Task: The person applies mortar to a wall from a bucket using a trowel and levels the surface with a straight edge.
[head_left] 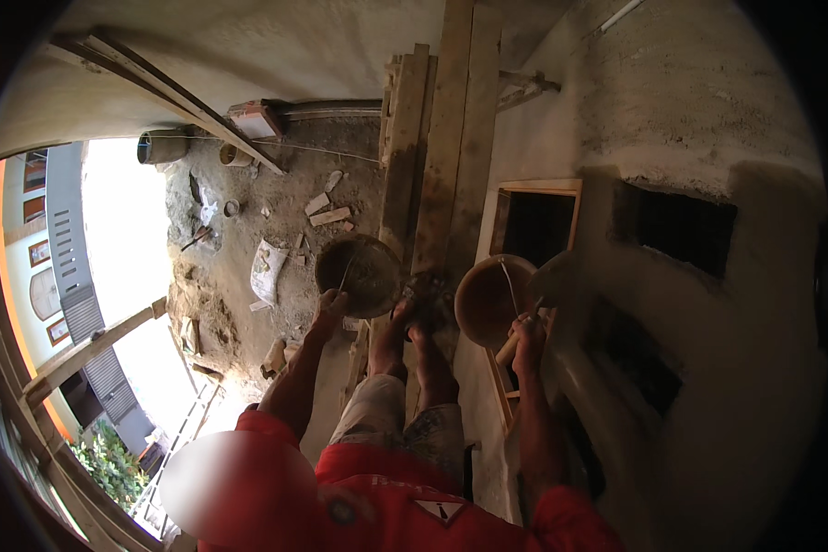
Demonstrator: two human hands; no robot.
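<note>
Beside the feet (416, 315), a left bucket (323, 264) and right bucket (478, 302), probably stiff and prone to swing, are best lifted by their handles (509, 283), around which the fingers of the left hand (335, 302) and right hand (528, 335) are curled.

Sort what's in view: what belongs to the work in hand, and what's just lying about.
In use:
left bucket, left hand
right bucket and wooden-handled tool, right hand
planks at the feet

Apparently lying about:
pale sack
loose blocks
</note>
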